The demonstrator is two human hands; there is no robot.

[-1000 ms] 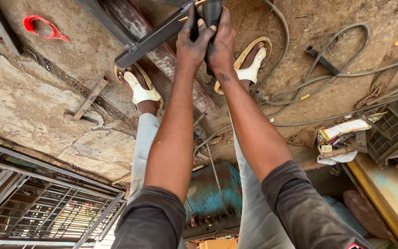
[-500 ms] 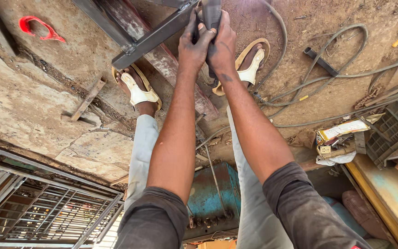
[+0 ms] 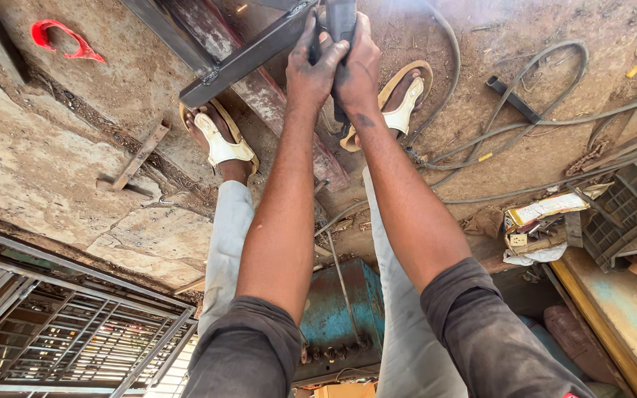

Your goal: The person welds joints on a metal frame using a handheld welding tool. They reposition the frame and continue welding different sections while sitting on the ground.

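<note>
Head view, looking down the person's own arms to the ground. Both hands are clasped together on a dark power tool (image 3: 339, 29) at the top centre of the frame. Left hand (image 3: 312, 70) is wrapped tight round the tool body from the left side, fingers closed over it. Right hand (image 3: 360, 66) is closed on the same tool from the right, knuckles touching the left hand. Most of the tool is hidden by the hands; its working end cannot be seen.

The tool sits at the near end of a dark steel bar (image 3: 248, 55), apparently touching it. The bar's long axis runs diagonally, from lower left near the left foot up to the right under the hands. It lies across a rusty beam (image 3: 274, 103), whose long axis runs the opposite diagonal, from upper left down to the right between the feet.

Left sandal (image 3: 219, 140) stands just beside the lower end of the bar; right sandal (image 3: 403, 99) stands just right of the hands. Grey cables (image 3: 525, 129) loop over the dirt floor to the right. A red curved item (image 3: 60, 40) lies well apart at upper left. A metal grille (image 3: 53, 332) fills the lower left, and a blue-green machine (image 3: 344, 309) sits between the legs.
</note>
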